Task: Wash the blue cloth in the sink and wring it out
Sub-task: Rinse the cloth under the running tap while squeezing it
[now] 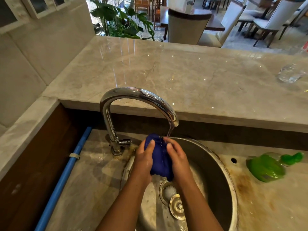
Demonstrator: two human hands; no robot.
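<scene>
The blue cloth point(160, 157) is bunched into a wet wad above the round steel sink point(218, 177). My left hand point(144, 160) grips its left side, thumb over the top. My right hand point(177, 158) grips its right side in the same way. A thin stream of water runs from the chrome faucet point(133, 104) spout onto the top of the cloth between my thumbs. Foam lies in the drain point(170, 191) below, and the metal drain plug point(177, 206) rests loose beside it.
A green detergent pouch point(266, 167) lies on the stained counter right of the sink. A glass point(290, 73) stands on the raised marble ledge at the far right. A blue pipe point(66, 174) runs along the left. The faucet handle point(125, 142) sticks out near my left hand.
</scene>
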